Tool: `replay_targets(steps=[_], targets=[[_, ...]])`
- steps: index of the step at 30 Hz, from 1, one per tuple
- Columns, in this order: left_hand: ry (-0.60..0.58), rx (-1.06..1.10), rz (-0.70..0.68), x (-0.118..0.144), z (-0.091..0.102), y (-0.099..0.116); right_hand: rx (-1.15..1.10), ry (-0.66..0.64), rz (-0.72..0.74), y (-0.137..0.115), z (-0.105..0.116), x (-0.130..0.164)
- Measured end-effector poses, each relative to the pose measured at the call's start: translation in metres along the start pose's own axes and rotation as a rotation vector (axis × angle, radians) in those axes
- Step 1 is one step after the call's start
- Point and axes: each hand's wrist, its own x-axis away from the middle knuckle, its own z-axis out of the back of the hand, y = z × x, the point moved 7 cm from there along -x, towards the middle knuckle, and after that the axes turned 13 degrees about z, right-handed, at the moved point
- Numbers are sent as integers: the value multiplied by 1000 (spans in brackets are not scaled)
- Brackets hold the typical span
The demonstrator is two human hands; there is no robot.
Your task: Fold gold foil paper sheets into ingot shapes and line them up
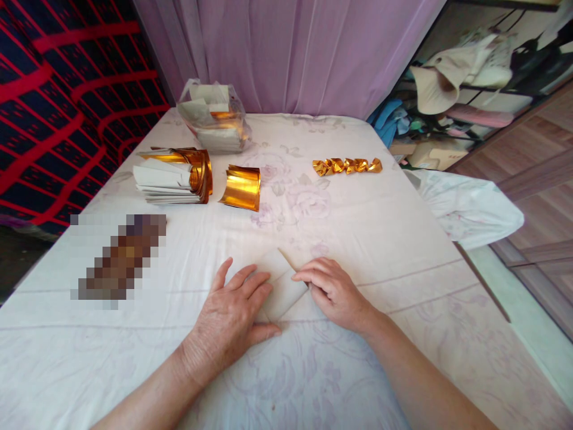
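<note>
A sheet of paper (282, 294), pale side up with a thin gold edge showing, lies on the table between my hands. My left hand (239, 301) rests flat over its left part, fingers spread and thumb stretched along the near side. At the paper's right edge, my right hand (335, 292) is closed, with thumb and forefinger pinching that edge. Farther off lies a small stack of curved gold foil sheets (242, 188). To the right of it, several folded gold paper pieces (347, 166) sit in a row.
A thick pile of gold-and-white sheets (165, 179) stands at the left, with a clear plastic bag (215, 119) of more sheets behind it. A blurred-out object (123, 260) lies left of my hands. White cloth (474, 206) overhangs the right edge near cluttered shelves (470, 89).
</note>
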Motion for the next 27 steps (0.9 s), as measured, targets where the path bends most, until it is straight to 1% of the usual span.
replay_targets(steps=[5, 11, 14, 20, 23, 27], targets=[[6, -5, 18, 1, 0, 4, 39, -26, 43, -3, -3, 0], [-22, -15, 29, 2, -2, 4, 81, -66, 43, -3, -3, 1], [-32, -20, 30, 4, -2, 6, 80, -50, 39, -4, -2, -1], [6, -4, 51, 5, 1, 12, 96, -13, 3, -3, -2, -4], [-2, 11, 72, 4, 0, 11, 109, -13, -5, -3, -3, -4], [8, 28, 55, 4, -2, 8, 124, 5, -29, -2, -3, -4]])
